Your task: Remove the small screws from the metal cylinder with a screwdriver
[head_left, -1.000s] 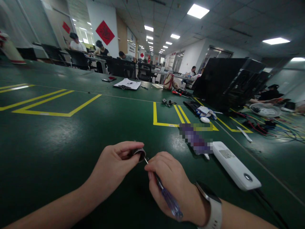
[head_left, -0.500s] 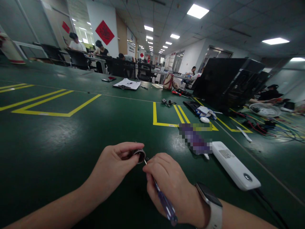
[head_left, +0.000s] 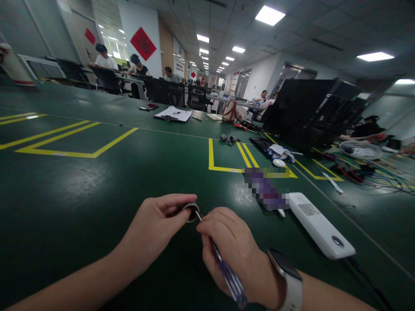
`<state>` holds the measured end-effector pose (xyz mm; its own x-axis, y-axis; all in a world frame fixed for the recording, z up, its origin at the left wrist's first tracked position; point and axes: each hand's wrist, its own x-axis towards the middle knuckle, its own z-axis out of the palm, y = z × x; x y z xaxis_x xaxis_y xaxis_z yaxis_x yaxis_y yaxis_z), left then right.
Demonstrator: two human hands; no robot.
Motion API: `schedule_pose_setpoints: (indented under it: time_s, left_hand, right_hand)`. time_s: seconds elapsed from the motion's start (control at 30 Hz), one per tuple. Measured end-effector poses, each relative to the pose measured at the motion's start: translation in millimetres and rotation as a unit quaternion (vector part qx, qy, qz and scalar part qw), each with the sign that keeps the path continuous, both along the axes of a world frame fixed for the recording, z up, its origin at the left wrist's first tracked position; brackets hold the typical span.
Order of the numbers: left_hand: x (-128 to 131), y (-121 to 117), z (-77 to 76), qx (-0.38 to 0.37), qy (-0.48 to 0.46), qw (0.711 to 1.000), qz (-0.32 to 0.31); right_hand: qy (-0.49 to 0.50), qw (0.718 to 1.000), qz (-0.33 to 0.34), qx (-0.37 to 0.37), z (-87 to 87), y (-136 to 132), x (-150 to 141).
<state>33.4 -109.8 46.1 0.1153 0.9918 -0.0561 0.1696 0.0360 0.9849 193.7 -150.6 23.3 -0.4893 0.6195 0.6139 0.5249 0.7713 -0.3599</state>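
Between thumb and fingers, my left hand [head_left: 162, 222] pinches a small round metal ring-like part [head_left: 192, 210], its open side turned to the right. My right hand [head_left: 228, 246] is closed round a screwdriver [head_left: 228, 276] with a clear purple handle. The thin shaft points up and left, its tip at the opening of the metal part. Whether the tip touches the inner wall I cannot tell. A tiny dark piece at the part's right edge is too small to name.
Right of my hands lie a white power bank [head_left: 320, 224] with a black cable and a blurred-out purple object [head_left: 266, 190]. Farther off are small metal parts [head_left: 228, 139], a clipboard [head_left: 173, 113], a red screwdriver [head_left: 241, 127], a black computer case [head_left: 308, 112] and loose wires [head_left: 363, 170].
My right hand and the screwdriver have shifted slightly right, the handle end most. The shaft tip now reaches farther into the ring's opening. My left hand has barely moved.
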Motion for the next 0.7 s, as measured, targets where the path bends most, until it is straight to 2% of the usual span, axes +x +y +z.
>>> schedule_pose_setpoints:
  time_s: [0.33, 0.7]
  left_hand:
    - [0.5, 0.0, -1.1, -0.004, 0.002, 1.000, -0.009]
    - [0.2, -0.3, -2.6, 0.001, 0.002, 1.000, -0.017]
  right_hand:
    - [0.012, 1.000, 0.015, 0.005, -0.4, 0.5, 1.4]
    - [0.002, 1.000, -0.008, 0.003, -4.7, 1.9, 0.0]
